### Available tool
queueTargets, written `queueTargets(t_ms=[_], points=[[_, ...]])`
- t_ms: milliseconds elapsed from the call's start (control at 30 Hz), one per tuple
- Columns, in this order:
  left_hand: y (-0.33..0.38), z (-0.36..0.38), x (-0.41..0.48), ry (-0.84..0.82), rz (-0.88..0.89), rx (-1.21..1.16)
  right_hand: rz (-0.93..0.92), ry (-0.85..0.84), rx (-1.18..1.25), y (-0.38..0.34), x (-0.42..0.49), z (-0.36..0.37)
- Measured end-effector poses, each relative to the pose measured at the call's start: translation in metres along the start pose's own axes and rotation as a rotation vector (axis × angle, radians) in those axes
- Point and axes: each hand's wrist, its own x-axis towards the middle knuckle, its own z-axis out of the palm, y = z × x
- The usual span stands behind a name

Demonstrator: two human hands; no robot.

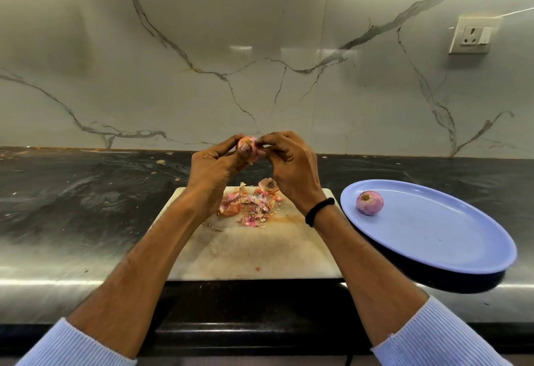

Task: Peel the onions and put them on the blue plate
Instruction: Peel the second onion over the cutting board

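The small onion (249, 148), round, glossy pink with a brown root tuft, is clamped in my left hand's (213, 168) curled fingers above the 12 o'clock edge of the pale, stained cutting board (260, 253), while my right hand (290, 165) pinches its skin. Papery pink-orange peels (250, 207) lie heaped on the board. At 3 o'clock, the smooth oval blue plate (433, 238) carries one peeled onion (369, 202), purple-streaked, near its 10 o'clock rim.
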Motion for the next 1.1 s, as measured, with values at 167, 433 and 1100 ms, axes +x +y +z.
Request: queueTargets(t_ms=[167, 433, 1100], points=[[0.0, 0.0, 0.0, -0.008, 0.0, 0.022, -0.035, 0.032, -0.062, 0.004, 0.0, 0.0], [0.003, 0.003, -0.003, -0.022, -0.025, -0.018, 0.008, 0.017, -0.15, 0.002, -0.003, 0.005], [0.006, 0.003, -0.003, -0.023, -0.097, -0.047, -0.013, -0.169, -0.002, 0.0, -0.004, 0.001]])
